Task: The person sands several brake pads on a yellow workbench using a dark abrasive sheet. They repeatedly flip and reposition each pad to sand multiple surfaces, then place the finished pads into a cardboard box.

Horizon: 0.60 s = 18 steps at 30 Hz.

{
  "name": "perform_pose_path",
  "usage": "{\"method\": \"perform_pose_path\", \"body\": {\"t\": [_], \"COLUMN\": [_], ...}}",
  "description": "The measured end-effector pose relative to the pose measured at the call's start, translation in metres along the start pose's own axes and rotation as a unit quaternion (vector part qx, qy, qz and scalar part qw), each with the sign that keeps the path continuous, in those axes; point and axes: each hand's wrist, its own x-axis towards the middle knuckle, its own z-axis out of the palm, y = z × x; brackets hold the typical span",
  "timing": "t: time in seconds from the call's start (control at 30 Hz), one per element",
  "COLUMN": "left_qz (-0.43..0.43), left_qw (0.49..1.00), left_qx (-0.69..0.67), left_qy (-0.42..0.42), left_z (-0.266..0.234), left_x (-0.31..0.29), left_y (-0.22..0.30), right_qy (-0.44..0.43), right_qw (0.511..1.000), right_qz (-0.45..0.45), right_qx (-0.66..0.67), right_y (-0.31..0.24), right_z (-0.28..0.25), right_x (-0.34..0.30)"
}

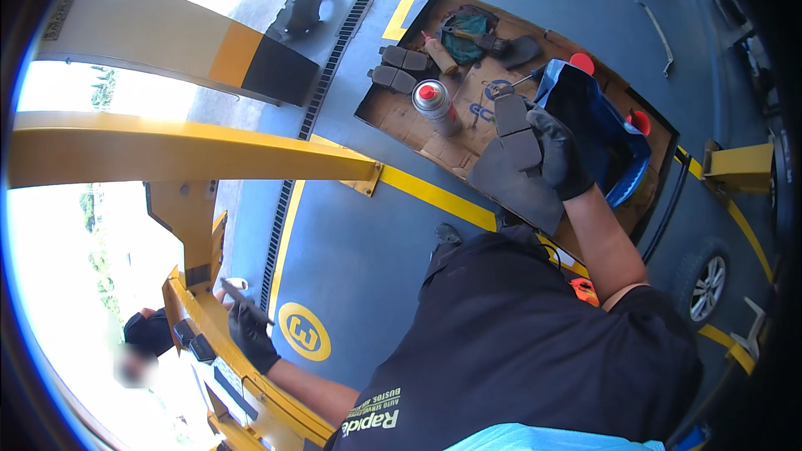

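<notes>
Gripping a pair of grey brake pads, the gloved right hand is raised above the cardboard sheet on the floor. A thin dark tool is held by the closed left hand beside the yellow lift arm.

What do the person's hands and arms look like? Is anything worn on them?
Both hands wear black gloves: the left hand and the right hand. The gloves end at the wrists, and the forearms beyond them are bare. Short black sleeves of a dark shirt cover the upper arms. No watch or cable shows.
</notes>
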Motion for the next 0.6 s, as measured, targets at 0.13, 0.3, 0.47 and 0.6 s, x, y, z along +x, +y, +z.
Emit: {"method": "perform_pose_path", "body": {"t": [0.13,0.3,0.47,0.6], "left_qz": [-0.069,0.094,0.253,0.249], "left_qw": [0.956,0.904,0.839,0.823], "left_qx": [-0.142,0.041,0.112,0.201], "left_qy": [-0.245,-0.416,-0.467,-0.468], "left_z": [0.221,0.487,0.701,0.777], "left_x": [0.078,0.146,0.164,0.166], "left_y": [0.022,0.081,0.07,0.07], "right_qy": [-0.007,0.073,0.192,0.201], "right_qw": [0.998,0.992,0.967,0.965], "right_qz": [0.002,-0.06,-0.124,-0.135], "right_qx": [0.061,0.085,0.111,0.104], "right_y": [-0.001,0.017,0.035,0.051], "right_z": [-0.013,-0.028,-0.007,-0.033], "right_x": [0.06,0.154,0.243,0.322]}}
